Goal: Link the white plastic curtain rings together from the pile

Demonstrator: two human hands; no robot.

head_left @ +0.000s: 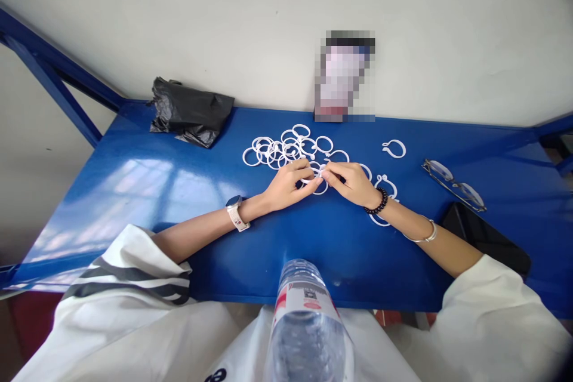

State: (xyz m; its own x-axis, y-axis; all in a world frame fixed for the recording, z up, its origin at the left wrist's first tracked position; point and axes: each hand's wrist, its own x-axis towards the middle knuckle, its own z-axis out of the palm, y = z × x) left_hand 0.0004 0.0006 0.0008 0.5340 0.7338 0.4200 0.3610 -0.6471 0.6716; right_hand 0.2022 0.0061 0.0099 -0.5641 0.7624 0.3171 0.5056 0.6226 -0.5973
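Both my hands meet at the middle of a blue table [143,191]. My left hand [289,185], with a white watch on its wrist, pinches a white plastic ring [319,180] with closed fingers. My right hand [351,182], wearing a dark bead bracelet, pinches the same ring from the other side. Just beyond my hands lies a heap of several white rings [286,148]. A few more rings [384,184] rest under and beside my right wrist.
A single white ring [394,148] lies at the back right. Eyeglasses [454,184] and a black phone [486,239] sit on the right. A crumpled black bag [190,110] lies at the back left. A clear water bottle [307,322] rests in my lap by the table's near edge.
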